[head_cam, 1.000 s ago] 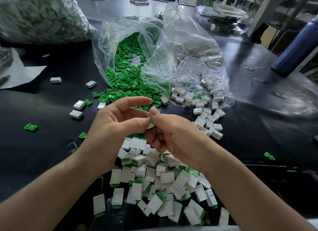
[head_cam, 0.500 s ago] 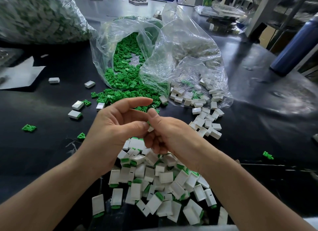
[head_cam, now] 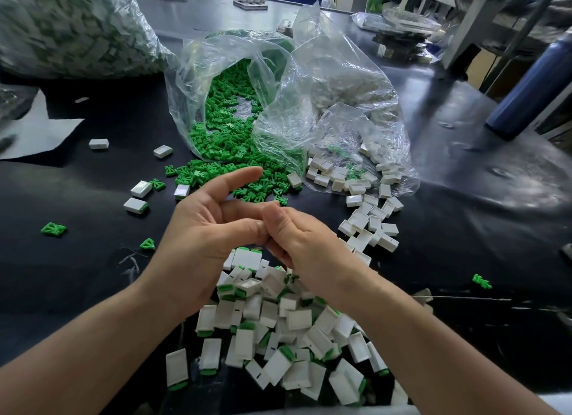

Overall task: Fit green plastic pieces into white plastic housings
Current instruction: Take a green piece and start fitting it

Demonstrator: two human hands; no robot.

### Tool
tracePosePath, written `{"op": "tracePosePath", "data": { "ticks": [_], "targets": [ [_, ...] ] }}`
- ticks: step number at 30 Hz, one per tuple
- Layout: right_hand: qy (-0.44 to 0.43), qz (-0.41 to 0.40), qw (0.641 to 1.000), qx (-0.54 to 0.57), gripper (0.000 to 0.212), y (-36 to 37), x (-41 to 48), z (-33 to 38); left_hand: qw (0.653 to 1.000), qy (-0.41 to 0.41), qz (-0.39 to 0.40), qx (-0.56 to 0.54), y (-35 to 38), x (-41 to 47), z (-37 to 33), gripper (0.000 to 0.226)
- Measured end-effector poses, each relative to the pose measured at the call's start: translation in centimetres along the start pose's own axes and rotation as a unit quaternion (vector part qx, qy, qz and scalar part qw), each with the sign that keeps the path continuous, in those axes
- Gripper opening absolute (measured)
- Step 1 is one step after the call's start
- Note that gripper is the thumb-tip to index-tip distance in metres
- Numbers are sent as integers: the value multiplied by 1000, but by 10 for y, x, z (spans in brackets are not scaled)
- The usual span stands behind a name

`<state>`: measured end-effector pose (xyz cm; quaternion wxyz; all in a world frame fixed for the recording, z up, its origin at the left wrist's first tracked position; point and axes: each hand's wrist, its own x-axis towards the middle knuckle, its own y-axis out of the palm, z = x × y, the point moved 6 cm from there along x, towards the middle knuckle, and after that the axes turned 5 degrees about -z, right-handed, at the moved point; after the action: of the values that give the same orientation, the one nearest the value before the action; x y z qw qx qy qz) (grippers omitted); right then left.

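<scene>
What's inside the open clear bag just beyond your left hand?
Green pieces fill the clear bag and spill from its mouth onto the table. Its far end is hidden under crumpled plastic.

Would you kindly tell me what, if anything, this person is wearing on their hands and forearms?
Both are bare: the left hand and right hand wear no gloves, rings or finger cots, and the forearms show no sleeves, watch or wristband up to the frame's edge.

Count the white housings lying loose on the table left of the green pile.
5 housings: one beside the white paper, one near the green-piece bag, two together left of the left hand, one at the green pile's edge. Others may hide beneath that hand.
</scene>
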<state>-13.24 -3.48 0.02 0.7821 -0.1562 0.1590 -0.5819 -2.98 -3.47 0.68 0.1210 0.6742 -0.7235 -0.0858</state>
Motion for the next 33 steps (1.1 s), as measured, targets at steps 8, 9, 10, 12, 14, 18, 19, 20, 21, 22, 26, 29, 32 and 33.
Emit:
{"op": "tracePosePath", "data": {
  "ticks": [8, 9, 10, 12, 14, 18, 19, 20, 21, 22, 26, 29, 32, 33],
  "targets": [
    [5, -3, 1000, -11, 57, 2, 2, -4, 1000, -7, -2, -3, 1, 0, 1, 54],
    [4, -3, 1000, -15, 57, 2, 2, -4, 1000, -7, -2, -5, 1, 0, 1, 53],
    [4, -3, 1000, -16, 57, 3, 2, -4, 1000, -8, -2, -7, 1, 0, 1, 53],
    [6, -7, 1000, -14, 57, 2, 2, -5, 1000, -9, -2, -11, 2, 0, 1, 53],
    [1, -11, 1000, -29, 57, 0, 1, -4, 1000, -12, -2, -14, 2, 0, 1, 53],
    [-13, -8, 1000, -24, 55, 0, 1, -1, 1000, -19, -1, -17, 2, 0, 1, 53],
    [-12, -11, 1000, -12, 54, -1, 1, 0, 1000, -20, 0, -17, 2, 0, 1, 53],
    [-9, -13, 1000, 0, 55, -3, 0, -1, 1000, -22, 1, -17, 2, 0, 2, 53],
    [-7, -12, 1000, 10, 57, -4, 0, -1, 1000, -25, 2, -16, 1, 0, 2, 53],
    [-6, -8, 1000, 14, 59, -4, 1, -1, 1000, -28, 2, -14, 1, 0, 2, 54],
    [4, 4, 999, 35, 62, -4, 1, -3, 1000, -31, 5, -4, -1, 0, 2, 53],
    [9, 6, 999, 40, 63, -7, 0, -1, 1000, -27, 4, 2, -1, 0, 2, 49],
    [9, -18, 1000, 7, 65, -19, 2, -2, 1000, -26, -7, -5, -3, 1, 1, 44],
    [10, -40, 999, -14, 64, -27, 4, -3, 1000, -27, -11, -8, -4, 2, 1, 42]
  ]
}}
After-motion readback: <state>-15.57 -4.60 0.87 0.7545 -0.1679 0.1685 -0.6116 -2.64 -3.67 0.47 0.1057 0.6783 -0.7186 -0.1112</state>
